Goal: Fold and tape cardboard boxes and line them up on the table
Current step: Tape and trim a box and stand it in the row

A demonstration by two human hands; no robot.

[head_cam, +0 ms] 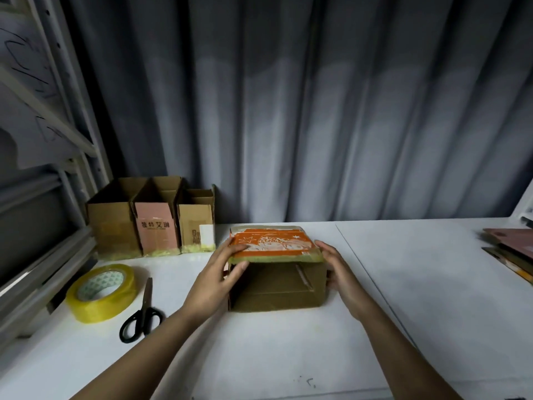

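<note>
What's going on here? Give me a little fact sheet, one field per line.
Activity: a person handles an orange-printed box lying on its side, open end toward the camera
Left hand: grips the box's left top corner
Right hand: fingers straight against the box's right side
Finished row: three open boxes at the back left, side by side
Tools: tape roll and scissors, left of the hands
Waiting: flat cardboard at the right edge
Surface: white table

Pink box (157, 226): "独特艾琳"
</note>
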